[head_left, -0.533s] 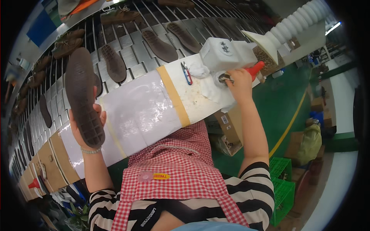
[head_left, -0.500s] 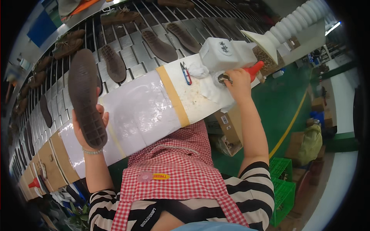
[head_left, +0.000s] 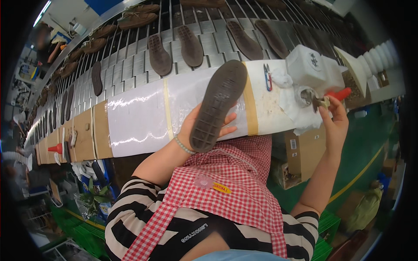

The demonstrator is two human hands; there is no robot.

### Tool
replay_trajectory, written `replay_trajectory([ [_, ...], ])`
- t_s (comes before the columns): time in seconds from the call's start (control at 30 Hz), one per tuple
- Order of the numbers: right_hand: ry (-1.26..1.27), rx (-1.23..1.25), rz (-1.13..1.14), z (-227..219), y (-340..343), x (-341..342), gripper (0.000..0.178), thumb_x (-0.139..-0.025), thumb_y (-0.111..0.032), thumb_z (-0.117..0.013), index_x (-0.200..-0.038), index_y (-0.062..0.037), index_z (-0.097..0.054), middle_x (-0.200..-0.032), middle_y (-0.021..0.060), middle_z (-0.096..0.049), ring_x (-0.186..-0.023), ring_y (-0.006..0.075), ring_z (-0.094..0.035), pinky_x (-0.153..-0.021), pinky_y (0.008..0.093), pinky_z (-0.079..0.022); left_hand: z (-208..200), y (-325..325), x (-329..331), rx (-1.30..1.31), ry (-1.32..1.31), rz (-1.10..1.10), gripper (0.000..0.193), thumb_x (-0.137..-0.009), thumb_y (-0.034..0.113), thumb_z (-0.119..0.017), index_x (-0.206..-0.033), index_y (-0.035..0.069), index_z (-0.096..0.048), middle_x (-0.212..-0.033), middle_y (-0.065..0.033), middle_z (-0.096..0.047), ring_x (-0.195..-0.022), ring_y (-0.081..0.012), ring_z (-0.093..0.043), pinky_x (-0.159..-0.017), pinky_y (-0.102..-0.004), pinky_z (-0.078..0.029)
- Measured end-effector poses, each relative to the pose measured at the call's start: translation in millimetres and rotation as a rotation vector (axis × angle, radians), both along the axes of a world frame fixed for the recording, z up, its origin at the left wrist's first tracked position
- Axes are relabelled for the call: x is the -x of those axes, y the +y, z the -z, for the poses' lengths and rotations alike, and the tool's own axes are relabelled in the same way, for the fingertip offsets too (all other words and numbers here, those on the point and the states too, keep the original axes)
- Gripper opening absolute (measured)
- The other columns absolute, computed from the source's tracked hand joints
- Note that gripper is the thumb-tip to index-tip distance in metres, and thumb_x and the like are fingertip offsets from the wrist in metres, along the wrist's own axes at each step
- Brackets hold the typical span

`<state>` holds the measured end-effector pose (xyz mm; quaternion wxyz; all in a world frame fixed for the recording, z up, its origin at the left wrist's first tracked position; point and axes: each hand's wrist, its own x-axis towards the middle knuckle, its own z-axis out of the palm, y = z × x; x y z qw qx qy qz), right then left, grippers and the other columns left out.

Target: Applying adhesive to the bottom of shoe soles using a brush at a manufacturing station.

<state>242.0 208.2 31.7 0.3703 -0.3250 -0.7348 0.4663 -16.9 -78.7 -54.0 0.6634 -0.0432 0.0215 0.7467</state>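
Note:
My left hand (head_left: pixel 191 126) grips a dark brown shoe sole (head_left: pixel 219 102) from beneath, its gridded heel end toward me and its underside up. The sole is tilted above the white covered worktop (head_left: pixel 143 126), close to a tan tape strip (head_left: pixel 251 104). My right hand (head_left: pixel 336 122) pinches a small tool (head_left: pixel 321 103) with a dark end and a pale yellowish grip; its exact kind is unclear. That tool is at the mouth of a small whitish pot (head_left: pixel 305 95), which stands on crumpled white cloth (head_left: pixel 300 115).
Past the worktop runs a slatted metal conveyor with several soles (head_left: pixel 190 45) and brown shoes (head_left: pixel 137 19). Red-and-blue thread snips (head_left: pixel 267 78), a white plastic container (head_left: pixel 307 65), a red conical object (head_left: pixel 338 94) and a ribbed hose with a hood (head_left: pixel 355 69) stand around the right end.
The view has swung, shifting the surroundings to the right. My left hand has brought the sole rightward along the worktop, nearer the tape strip. My right hand has drawn the small tool partly out of the pot.

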Motion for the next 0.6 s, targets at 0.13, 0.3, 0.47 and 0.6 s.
replay_trajectory([
  [0.13, -0.072, -0.378, -0.143, -29, -75, 50, 0.045, -0.074, 0.004, -0.076, -0.118, -0.0044, -0.067, -0.117, 0.0110, -0.068, -0.115, 0.0236, -0.062, -0.100, 0.0339, -0.047, 0, 0, -18, 0.026, 0.050, 0.046, 0.052, -0.109, 0.037, -0.034, -0.149, 0.004, -0.044, -0.148, -0.0176, -0.051, -0.127, -0.0411, -0.056, -0.110, -0.0619, -0.042],
  [0.3, -0.072, -0.634, -0.314, -33, -106, 82, 0.048, -0.068, 0.003, -0.074, -0.115, -0.0085, -0.069, -0.112, 0.0075, -0.069, -0.116, 0.0310, -0.061, -0.104, 0.0420, -0.045, -9, 1, -26, -0.002, 0.144, 0.080, 0.052, -0.110, 0.037, -0.032, -0.147, 0.003, -0.045, -0.142, -0.0189, -0.055, -0.127, -0.0438, -0.056, -0.108, -0.0618, -0.045],
  [0.47, -0.088, -0.807, -0.377, -24, -110, 95, 0.047, -0.067, 0.001, -0.074, -0.112, -0.0106, -0.070, -0.108, 0.0042, -0.069, -0.117, 0.0306, -0.060, -0.105, 0.0494, -0.043, -9, -5, -24, -0.051, 0.232, 0.220, 0.057, -0.110, 0.041, -0.026, -0.149, 0.002, -0.042, -0.138, -0.0284, -0.055, -0.125, -0.0450, -0.057, -0.107, -0.0550, -0.047],
  [0.6, -0.086, -0.845, -0.405, -21, -114, 96, 0.046, -0.067, -0.001, -0.075, -0.112, -0.0102, -0.070, -0.106, 0.0039, -0.069, -0.117, 0.0300, -0.060, -0.106, 0.0530, -0.042, -16, -5, -28, -0.038, 0.259, 0.206, 0.059, -0.110, 0.043, -0.024, -0.149, 0.002, -0.041, -0.138, -0.0311, -0.054, -0.125, -0.0455, -0.057, -0.107, -0.0525, -0.048],
])
